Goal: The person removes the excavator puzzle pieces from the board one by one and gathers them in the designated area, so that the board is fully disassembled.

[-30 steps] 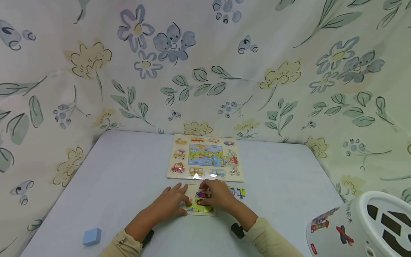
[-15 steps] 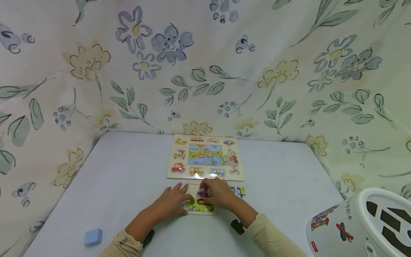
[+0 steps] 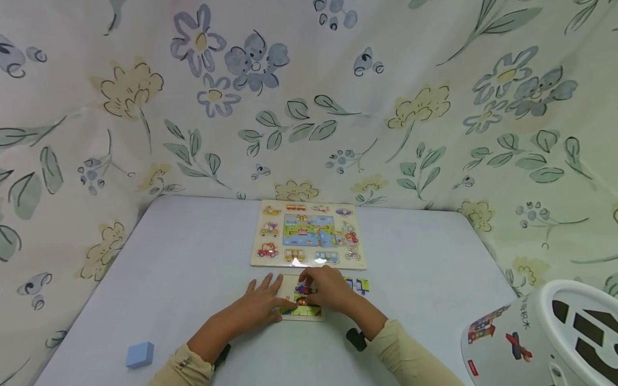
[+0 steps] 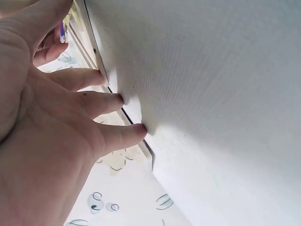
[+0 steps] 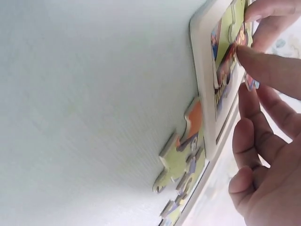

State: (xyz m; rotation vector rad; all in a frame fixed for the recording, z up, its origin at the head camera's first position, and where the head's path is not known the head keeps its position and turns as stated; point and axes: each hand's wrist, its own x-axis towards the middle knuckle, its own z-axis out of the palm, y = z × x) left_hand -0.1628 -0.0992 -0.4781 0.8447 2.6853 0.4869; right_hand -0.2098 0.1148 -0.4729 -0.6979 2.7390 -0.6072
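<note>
A small wooden jigsaw tray (image 3: 288, 282), partly filled with colourful pieces, lies between the hands in the head view. My left hand (image 3: 255, 304) rests spread at its left side, with one finger reaching over the pieces. Straight left fingertips (image 4: 136, 129) touch the table in the left wrist view. From the right, my right hand (image 3: 329, 290) pinches a puzzle piece (image 5: 252, 83) between thumb and fingers over the tray. The right thumb (image 5: 263, 68) lies low across the fitted pieces, and the hand hides part of the tray in the head view.
Loose puzzle pieces (image 3: 360, 287) lie right of the tray. Behind it is a larger vehicle puzzle board (image 3: 309, 265). A blue block (image 3: 140, 355) sits at the front left, and a white printed bucket (image 3: 499, 343) stands at the right. A floral cloth (image 3: 299, 150) hangs behind the table.
One left finger has slid rightward across the puzzle pieces toward the right fingertips. My right hand stays over the tray with only a slight shift of its fingers.
</note>
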